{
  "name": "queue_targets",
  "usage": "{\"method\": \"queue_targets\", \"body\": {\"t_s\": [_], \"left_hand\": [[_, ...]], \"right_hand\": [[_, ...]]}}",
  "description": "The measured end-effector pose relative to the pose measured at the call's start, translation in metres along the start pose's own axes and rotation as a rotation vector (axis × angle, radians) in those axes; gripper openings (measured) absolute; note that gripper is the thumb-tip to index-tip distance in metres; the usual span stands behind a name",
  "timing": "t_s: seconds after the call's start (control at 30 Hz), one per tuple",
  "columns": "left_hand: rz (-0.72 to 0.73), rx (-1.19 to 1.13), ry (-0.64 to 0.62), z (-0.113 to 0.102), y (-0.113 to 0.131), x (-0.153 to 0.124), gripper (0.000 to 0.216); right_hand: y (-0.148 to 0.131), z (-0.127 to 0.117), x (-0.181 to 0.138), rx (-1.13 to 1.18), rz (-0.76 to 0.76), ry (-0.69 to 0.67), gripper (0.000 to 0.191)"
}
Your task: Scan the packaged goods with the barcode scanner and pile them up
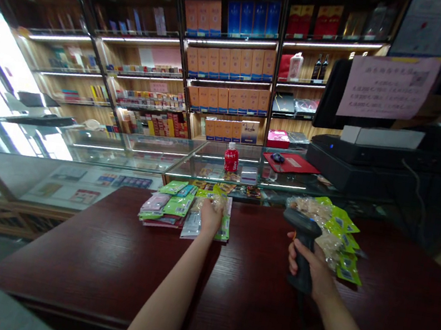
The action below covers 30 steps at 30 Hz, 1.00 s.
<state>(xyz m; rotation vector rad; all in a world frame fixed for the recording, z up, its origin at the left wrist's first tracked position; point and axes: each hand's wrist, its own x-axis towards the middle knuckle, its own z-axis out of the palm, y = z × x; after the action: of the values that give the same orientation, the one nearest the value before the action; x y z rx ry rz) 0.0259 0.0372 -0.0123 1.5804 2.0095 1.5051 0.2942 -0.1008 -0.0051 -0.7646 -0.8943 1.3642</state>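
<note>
My right hand (311, 265) is wrapped round the grip of a black handheld barcode scanner (303, 244), its head pointing left over the dark red wooden counter (103, 258). My left hand (210, 217) reaches forward and closes on a clear snack packet (214, 204) on top of a flat spread of packets (173, 210) in green, pink and clear wrappers. To the right of the scanner lies a heap of green-edged snack packets (335, 235).
A glass display counter (154, 154) runs behind the wooden one, with a red drink bottle (231, 159), a red mat (290, 163) and a mouse (277, 157) on it. A black till and monitor (375, 151) with a paper notice stands at right. Shelves of boxes fill the back wall.
</note>
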Motion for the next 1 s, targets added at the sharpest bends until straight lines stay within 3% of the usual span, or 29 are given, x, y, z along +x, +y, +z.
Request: {"method": "queue_targets", "body": {"t_s": [0.13,0.27,0.37,0.47,0.57,1.0], "left_hand": [[0.111,0.357,-0.069,-0.011,0.01,-0.004,0.018],[0.204,0.642,-0.071,-0.021,0.014,-0.016,0.025],[0.329,0.638,-0.12,-0.021,0.012,-0.022,0.033],[0.499,0.561,-0.276,-0.016,0.007,-0.025,0.041],[0.506,0.534,-0.387,-0.01,0.003,-0.029,0.047],[0.496,0.568,-0.363,-0.01,0.006,-0.03,0.052]], "right_hand": [[0.0,0.0,0.0,-0.006,0.0,0.004,0.031],[-0.001,0.001,-0.001,-0.001,-0.002,0.01,0.031],[-0.001,0.002,-0.002,-0.007,0.003,0.006,0.031],[-0.001,0.004,-0.004,-0.017,0.01,0.003,0.032],[-0.002,0.006,-0.005,-0.026,0.018,0.009,0.032],[0.003,0.007,-0.001,-0.098,0.0,0.079,0.039]]}}
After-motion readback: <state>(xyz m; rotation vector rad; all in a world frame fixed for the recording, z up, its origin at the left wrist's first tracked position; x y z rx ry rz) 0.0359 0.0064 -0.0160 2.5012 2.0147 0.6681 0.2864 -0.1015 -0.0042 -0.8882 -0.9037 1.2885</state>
